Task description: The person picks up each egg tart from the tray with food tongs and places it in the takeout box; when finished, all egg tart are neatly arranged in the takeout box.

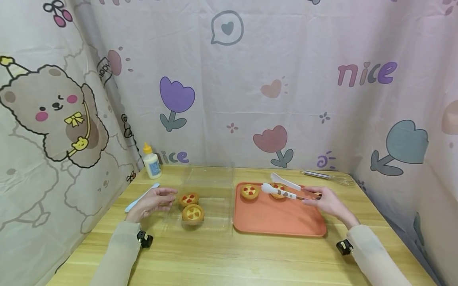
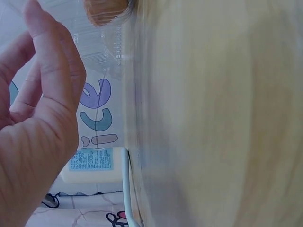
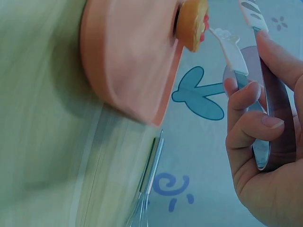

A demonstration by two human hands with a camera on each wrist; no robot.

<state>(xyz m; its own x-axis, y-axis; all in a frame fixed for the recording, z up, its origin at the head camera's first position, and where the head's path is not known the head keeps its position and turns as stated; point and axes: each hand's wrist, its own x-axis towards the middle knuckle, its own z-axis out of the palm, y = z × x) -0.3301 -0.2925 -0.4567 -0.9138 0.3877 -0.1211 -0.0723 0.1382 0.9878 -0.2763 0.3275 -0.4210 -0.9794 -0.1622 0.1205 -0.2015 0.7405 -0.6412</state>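
Observation:
My right hand (image 1: 327, 201) grips a pair of tongs (image 1: 286, 194) with white tips, their arms spread apart. The tongs are over the orange tray (image 1: 279, 222), in front of a small tart with red pieces (image 3: 191, 23). A second red-topped tart (image 1: 249, 192) sits at the tray's back left. Inside a clear plastic box (image 1: 218, 222) are another red-topped tart (image 1: 189, 199) and a yellow-topped tart (image 1: 193, 214). Beside the box's left side is my left hand (image 1: 152, 201), its fingers loosely bent with nothing between them. Whether it touches the clear plastic I cannot tell.
A white glue bottle (image 1: 153, 165) with a yellow cap stands at the back left. A pale blue stick-like utensil (image 1: 141, 197) lies behind my left hand. At the back right lies a metal whisk (image 1: 329, 176). A printed curtain (image 1: 229, 79) hangs behind the wooden table (image 1: 229, 262).

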